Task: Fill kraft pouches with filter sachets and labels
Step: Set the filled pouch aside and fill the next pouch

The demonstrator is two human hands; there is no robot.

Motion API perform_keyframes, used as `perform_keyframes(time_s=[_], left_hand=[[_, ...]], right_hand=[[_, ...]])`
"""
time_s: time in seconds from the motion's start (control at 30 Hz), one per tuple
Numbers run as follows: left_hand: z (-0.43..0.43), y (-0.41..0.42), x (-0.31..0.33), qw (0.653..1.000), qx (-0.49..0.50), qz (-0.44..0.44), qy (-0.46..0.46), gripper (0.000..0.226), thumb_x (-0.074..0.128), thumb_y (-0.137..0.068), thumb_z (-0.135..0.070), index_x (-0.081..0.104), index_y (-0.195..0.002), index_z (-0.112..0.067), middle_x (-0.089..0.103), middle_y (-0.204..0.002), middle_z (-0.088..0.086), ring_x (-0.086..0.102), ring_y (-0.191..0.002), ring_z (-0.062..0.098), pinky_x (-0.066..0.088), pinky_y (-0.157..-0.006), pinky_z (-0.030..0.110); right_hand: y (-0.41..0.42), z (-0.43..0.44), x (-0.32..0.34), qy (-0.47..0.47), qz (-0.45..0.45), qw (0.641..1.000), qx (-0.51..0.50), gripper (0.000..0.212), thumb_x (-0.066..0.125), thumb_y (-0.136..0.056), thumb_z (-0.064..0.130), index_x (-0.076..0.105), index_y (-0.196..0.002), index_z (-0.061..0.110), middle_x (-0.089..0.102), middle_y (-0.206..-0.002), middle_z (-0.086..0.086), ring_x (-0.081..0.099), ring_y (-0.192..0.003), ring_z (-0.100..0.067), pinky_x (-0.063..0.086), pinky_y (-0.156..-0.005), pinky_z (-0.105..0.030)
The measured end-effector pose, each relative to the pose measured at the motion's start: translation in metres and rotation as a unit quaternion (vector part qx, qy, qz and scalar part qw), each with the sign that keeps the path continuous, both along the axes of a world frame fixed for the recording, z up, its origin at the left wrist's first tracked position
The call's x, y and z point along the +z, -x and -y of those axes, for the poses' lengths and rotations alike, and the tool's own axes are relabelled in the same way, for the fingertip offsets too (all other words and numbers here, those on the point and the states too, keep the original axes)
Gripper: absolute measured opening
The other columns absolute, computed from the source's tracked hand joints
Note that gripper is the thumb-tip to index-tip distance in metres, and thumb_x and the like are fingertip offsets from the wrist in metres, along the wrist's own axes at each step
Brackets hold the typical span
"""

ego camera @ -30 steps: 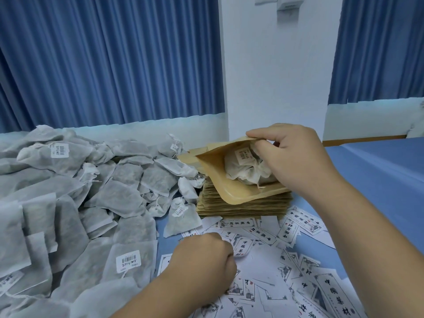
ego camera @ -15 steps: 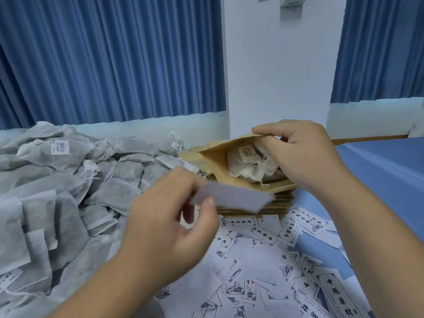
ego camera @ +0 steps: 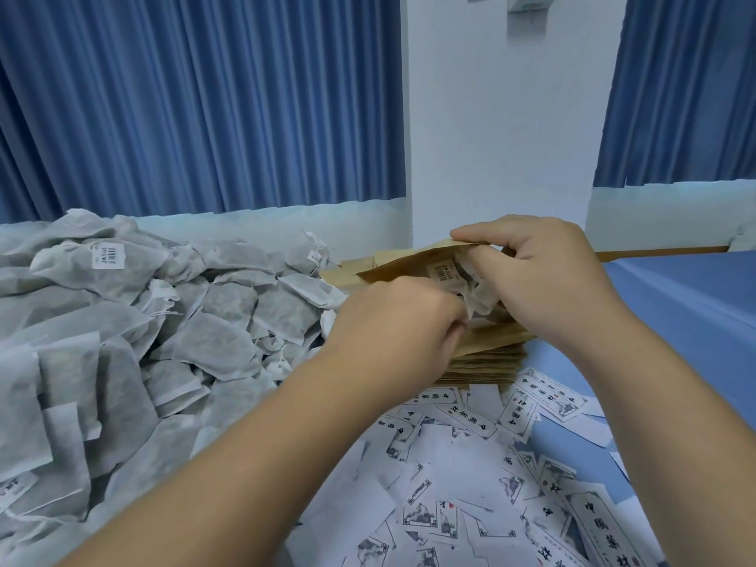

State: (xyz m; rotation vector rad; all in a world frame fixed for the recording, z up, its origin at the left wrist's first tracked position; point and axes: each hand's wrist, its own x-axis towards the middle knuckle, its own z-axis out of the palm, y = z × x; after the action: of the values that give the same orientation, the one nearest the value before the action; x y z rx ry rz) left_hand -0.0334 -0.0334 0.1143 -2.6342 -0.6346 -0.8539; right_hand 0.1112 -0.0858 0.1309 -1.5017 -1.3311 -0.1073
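Left hand (ego camera: 399,317) now at pouch (ego camera: 405,268)

Blue curtains (ego camera: 204,100) flank a white wall (ego camera: 499,128).

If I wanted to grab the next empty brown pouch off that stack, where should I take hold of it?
Probably by a free edge of the top pouch in the kraft pouch stack, from the right side: the pouches lie flat, and the left hand and the sachet pile crowd the other side.

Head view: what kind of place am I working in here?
Probably a small hand-packing room, not a factory line: a heap of filter sachets, a stack of kraft pouches and loose printed labels on a blue-covered table.
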Motion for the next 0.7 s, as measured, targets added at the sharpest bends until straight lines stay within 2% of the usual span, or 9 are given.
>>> perform_keyframes(time_s=[0.13,0.2,0.3,0.37,0.43,0.5,0.57,0.63,0.7], left_hand=[[-0.003,-0.024,-0.004,0.995,0.073,-0.068,0.007,0.020,0.046,-0.094,-0.032,0.063,-0.087,-0.024,0.047,-0.076,0.000,0.052,-0.070,0.025,0.029,-0.051,0.027],[-0.004,-0.030,-0.004,0.992,0.087,-0.081,0.038,0.017,0.046,-0.093,-0.027,0.061,-0.086,-0.023,0.047,-0.078,0.001,0.048,-0.069,0.025,0.032,-0.053,0.028],[-0.007,-0.030,-0.003,0.989,0.055,-0.089,0.106,0.020,0.042,-0.094,-0.026,0.059,-0.089,-0.017,0.056,-0.092,0.004,0.056,-0.081,0.027,0.045,-0.062,0.033],[-0.004,-0.023,-0.001,0.989,0.024,-0.079,0.125,0.023,0.041,-0.096,-0.032,0.051,-0.079,-0.020,0.053,-0.091,0.001,0.057,-0.087,0.025,0.045,-0.064,0.032],[0.000,-0.012,0.001,0.995,-0.001,-0.047,0.090,0.023,0.044,-0.095,-0.041,0.047,-0.078,-0.024,0.048,-0.089,-0.004,0.056,-0.087,0.021,0.047,-0.066,0.033],[0.004,0.002,0.002,0.997,-0.036,0.041,0.046,0.023,0.052,-0.092,-0.042,0.059,-0.086,-0.021,0.049,-0.090,-0.004,0.055,-0.085,0.020,0.048,-0.068,0.036],[0.002,0.016,0.007,0.987,-0.065,0.149,-0.002,0.018,0.065,-0.087,-0.033,0.067,-0.092,-0.016,0.050,-0.091,0.000,0.053,-0.083,0.022,0.047,-0.070,0.039],[-0.005,0.026,0.012,0.975,-0.036,0.214,-0.049,0.025,0.072,-0.081,-0.029,0.065,-0.099,-0.013,0.050,-0.096,0.005,0.051,-0.088,0.024,0.046,-0.076,0.039],[-0.015,0.032,0.017,0.973,0.015,0.229,-0.029,0.041,0.074,-0.078,-0.032,0.058,-0.113,-0.016,0.051,-0.107,0.005,0.052,-0.097,0.023,0.045,-0.085,0.041]], right_hand=[[0.002,0.001,0.001,0.003,0.005,1.000,0.002,0.030,0.054,-0.082,0.013,0.074,-0.096,0.031,0.068,-0.095,0.017,0.057,-0.088,-0.001,0.044,-0.081,-0.020],[0.002,0.002,0.002,0.004,0.010,1.000,0.004,0.030,0.055,-0.082,0.013,0.074,-0.095,0.031,0.068,-0.094,0.016,0.057,-0.086,-0.002,0.044,-0.080,-0.021],[0.002,0.002,0.002,0.011,0.015,1.000,0.010,0.029,0.056,-0.083,0.014,0.074,-0.095,0.032,0.067,-0.090,0.018,0.057,-0.077,0.001,0.043,-0.074,-0.016],[0.001,0.003,0.002,0.016,0.018,1.000,0.015,0.028,0.057,-0.083,0.015,0.073,-0.096,0.033,0.065,-0.083,0.021,0.057,-0.074,0.003,0.043,-0.072,-0.014],[0.000,0.003,0.003,0.017,0.020,0.999,0.019,0.027,0.057,-0.084,0.016,0.073,-0.096,0.034,0.064,-0.079,0.020,0.059,-0.073,0.001,0.045,-0.071,-0.015],[0.000,0.003,0.003,0.011,0.027,0.999,0.017,0.027,0.057,-0.084,0.016,0.073,-0.095,0.034,0.067,-0.083,0.015,0.061,-0.075,0.000,0.047,-0.070,-0.014],[-0.001,0.003,0.004,-0.002,0.065,0.998,-0.007,0.027,0.056,-0.085,0.017,0.073,-0.098,0.033,0.068,-0.091,0.013,0.060,-0.087,-0.002,0.048,-0.080,-0.022],[-0.001,0.004,0.003,-0.025,0.100,0.994,-0.022,0.028,0.054,-0.086,0.016,0.073,-0.101,0.031,0.068,-0.094,0.012,0.059,-0.095,-0.007,0.049,-0.085,-0.033],[0.001,0.005,0.002,-0.046,0.123,0.991,-0.017,0.029,0.052,-0.087,0.016,0.072,-0.104,0.030,0.068,-0.096,0.013,0.060,-0.098,-0.011,0.050,-0.084,-0.038]])
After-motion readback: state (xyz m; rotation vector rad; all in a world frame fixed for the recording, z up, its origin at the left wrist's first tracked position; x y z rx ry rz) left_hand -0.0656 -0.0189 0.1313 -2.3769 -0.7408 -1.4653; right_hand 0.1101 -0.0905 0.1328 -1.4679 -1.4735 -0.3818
